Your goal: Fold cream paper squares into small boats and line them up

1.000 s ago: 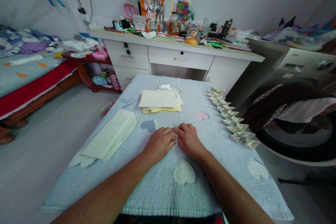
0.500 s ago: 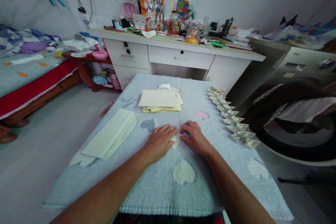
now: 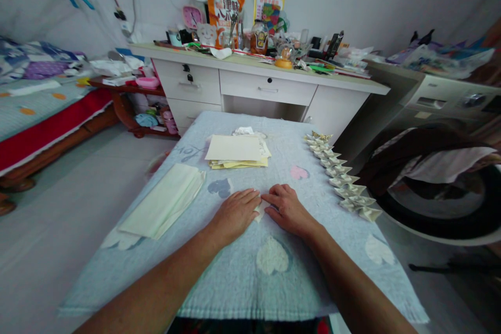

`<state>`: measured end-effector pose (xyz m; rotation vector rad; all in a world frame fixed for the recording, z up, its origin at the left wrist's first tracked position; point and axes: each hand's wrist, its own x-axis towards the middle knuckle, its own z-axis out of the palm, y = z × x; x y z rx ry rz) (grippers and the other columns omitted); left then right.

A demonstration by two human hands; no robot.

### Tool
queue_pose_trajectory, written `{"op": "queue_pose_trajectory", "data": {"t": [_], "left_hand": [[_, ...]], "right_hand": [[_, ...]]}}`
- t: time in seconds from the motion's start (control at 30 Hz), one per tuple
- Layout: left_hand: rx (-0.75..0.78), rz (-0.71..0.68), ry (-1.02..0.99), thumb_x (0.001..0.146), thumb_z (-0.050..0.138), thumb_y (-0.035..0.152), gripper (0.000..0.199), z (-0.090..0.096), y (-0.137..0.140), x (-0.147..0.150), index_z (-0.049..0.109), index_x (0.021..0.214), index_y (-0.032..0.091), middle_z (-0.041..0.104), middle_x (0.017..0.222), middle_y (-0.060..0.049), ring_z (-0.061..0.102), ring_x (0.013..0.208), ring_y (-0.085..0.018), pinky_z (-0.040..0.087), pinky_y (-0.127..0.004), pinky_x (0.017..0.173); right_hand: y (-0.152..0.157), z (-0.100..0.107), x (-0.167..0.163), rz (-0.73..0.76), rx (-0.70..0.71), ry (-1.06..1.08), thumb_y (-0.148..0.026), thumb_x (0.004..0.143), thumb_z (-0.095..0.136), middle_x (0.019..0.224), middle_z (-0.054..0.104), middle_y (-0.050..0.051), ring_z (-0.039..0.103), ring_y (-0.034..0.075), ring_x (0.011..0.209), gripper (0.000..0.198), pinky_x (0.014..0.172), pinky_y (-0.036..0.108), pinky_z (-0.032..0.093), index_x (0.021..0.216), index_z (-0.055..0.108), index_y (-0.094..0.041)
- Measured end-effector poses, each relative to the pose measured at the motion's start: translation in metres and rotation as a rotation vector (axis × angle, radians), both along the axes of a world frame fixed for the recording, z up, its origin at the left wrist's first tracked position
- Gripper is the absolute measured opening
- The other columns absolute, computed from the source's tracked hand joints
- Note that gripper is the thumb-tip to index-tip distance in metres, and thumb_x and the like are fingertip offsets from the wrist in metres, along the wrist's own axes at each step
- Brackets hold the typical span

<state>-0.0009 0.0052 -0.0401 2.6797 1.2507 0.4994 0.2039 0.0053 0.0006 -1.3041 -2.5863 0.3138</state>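
Observation:
A small folded piece of white paper (image 3: pixel 260 211) lies on the cloth-covered table, largely hidden beneath my fingers. My left hand (image 3: pixel 238 213) rests flat over its left part, fingers stretched out and thumb near its lower edge. From the other side my right hand (image 3: pixel 287 209) reaches in, index fingertip at the paper's upper right edge. Its thumb is apart from the index finger and the other fingers are bent. On the right of the table stands a row of several folded paper pieces (image 3: pixel 340 172) with pointed tips.
Long pale green paper sheets (image 3: pixel 162 201) lie at the left. A stack of cream and yellow paper (image 3: pixel 235 148) sits farther back, with a crumpled white scrap (image 3: pixel 243 130) behind it. Beyond the table (image 3: pixel 219 292) is a cluttered white desk (image 3: pixel 270 88); a washing machine (image 3: pixel 430 99) stands at the right.
My right hand has shifted slightly left, its index finger now straighter and reaching the paper by my left fingertips. My left hand stays on the paper. The view has turned slightly.

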Motion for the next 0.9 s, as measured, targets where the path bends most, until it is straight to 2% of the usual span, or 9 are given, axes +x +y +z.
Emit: {"op": "queue_pose_trajectory", "data": {"t": [0.13,0.37,0.63,0.77,0.9], "left_hand": [[0.010,-0.004,0.010,0.087,0.055,0.022,0.036,-0.003,0.001,0.001,0.055,0.122,0.020,0.054,0.136,-0.007,0.046,0.128,-0.021,0.037,-0.039,0.106],[-0.014,-0.015,0.024,0.087,0.054,0.021,0.032,0.004,0.000,0.000,0.057,0.119,0.019,0.054,0.136,-0.009,0.046,0.129,-0.021,0.037,-0.039,0.108],[-0.049,-0.025,0.003,0.086,0.055,0.022,0.031,0.007,0.000,-0.003,0.057,0.118,0.022,0.053,0.138,-0.007,0.044,0.130,-0.020,0.036,-0.039,0.108],[-0.056,-0.007,0.010,0.087,0.055,0.022,0.032,0.008,-0.001,-0.004,0.057,0.118,0.026,0.052,0.138,-0.004,0.044,0.129,-0.021,0.037,-0.041,0.105],[-0.044,0.037,0.012,0.086,0.057,0.024,0.031,0.011,-0.004,-0.005,0.059,0.117,0.028,0.051,0.137,-0.006,0.044,0.125,-0.024,0.038,-0.044,0.101]], "right_hand": [[-0.001,0.004,-0.001,0.018,-0.004,-0.056,-0.039,0.093,0.049,0.108,0.054,0.008,0.044,0.022,0.100,0.037,0.089,0.039,0.034,0.126,0.056,-0.025],[-0.011,0.004,0.011,0.088,0.012,-0.092,-0.054,0.091,0.045,0.124,0.053,0.011,0.043,0.026,0.112,0.055,0.096,0.042,0.030,0.137,0.046,-0.023],[-0.023,-0.004,0.026,0.103,0.028,-0.083,-0.060,0.089,0.043,0.137,0.048,0.013,0.038,0.030,0.122,0.064,0.100,0.048,0.029,0.141,0.042,-0.022],[-0.026,0.003,0.030,0.112,0.001,-0.086,-0.060,0.089,0.043,0.138,0.048,0.013,0.039,0.030,0.123,0.063,0.100,0.049,0.029,0.138,0.045,-0.022],[-0.021,0.013,0.026,0.096,-0.014,-0.069,-0.055,0.092,0.040,0.130,0.054,0.011,0.043,0.028,0.118,0.050,0.100,0.046,0.030,0.124,0.058,-0.022]]}}
